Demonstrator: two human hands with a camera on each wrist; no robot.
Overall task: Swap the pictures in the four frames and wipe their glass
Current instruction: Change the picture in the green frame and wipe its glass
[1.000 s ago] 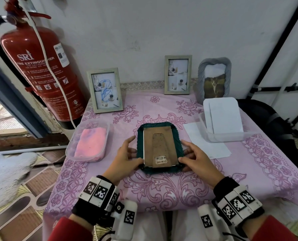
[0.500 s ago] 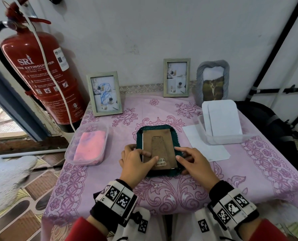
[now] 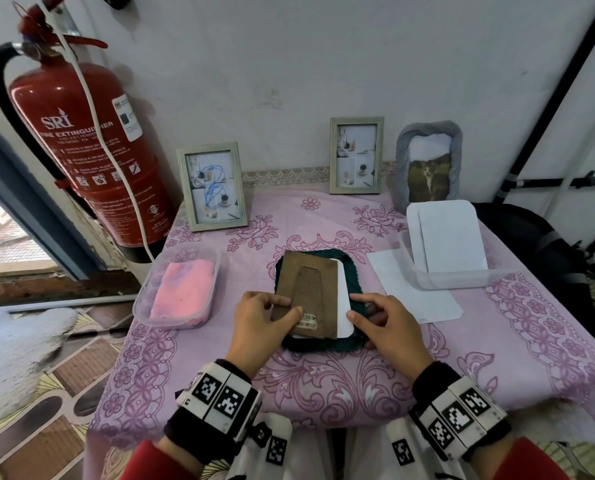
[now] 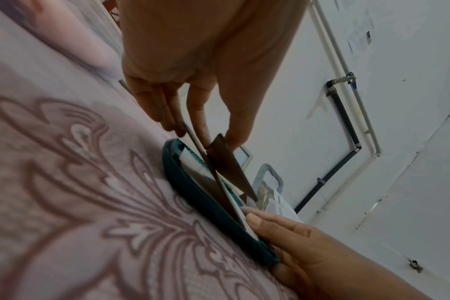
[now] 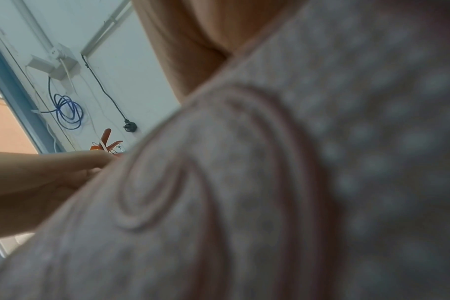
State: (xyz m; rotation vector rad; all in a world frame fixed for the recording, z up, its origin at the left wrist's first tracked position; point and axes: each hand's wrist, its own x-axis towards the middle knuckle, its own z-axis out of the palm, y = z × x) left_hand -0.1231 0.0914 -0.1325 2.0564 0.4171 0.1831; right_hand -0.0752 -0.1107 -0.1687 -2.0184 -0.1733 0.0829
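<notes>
While my left hand (image 3: 259, 327) pinches the near edge of the brown backing board (image 3: 306, 292) and tilts it up off the green frame (image 3: 353, 282), which lies face down mid-table, a white picture (image 3: 344, 306) shows beneath. My right hand (image 3: 389, 327) rests on the frame's right side with the thumb touching the picture's corner; its other fingers are partly hidden, so I cannot tell its grip. My right wrist view is mostly blurred tablecloth (image 5: 321, 162).

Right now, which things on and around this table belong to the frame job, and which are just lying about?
Job:
green frame
brown backing board
white picture
three standing frames
pink cloth
tub of white cards

Lying about:
fire extinguisher
black bag
</notes>
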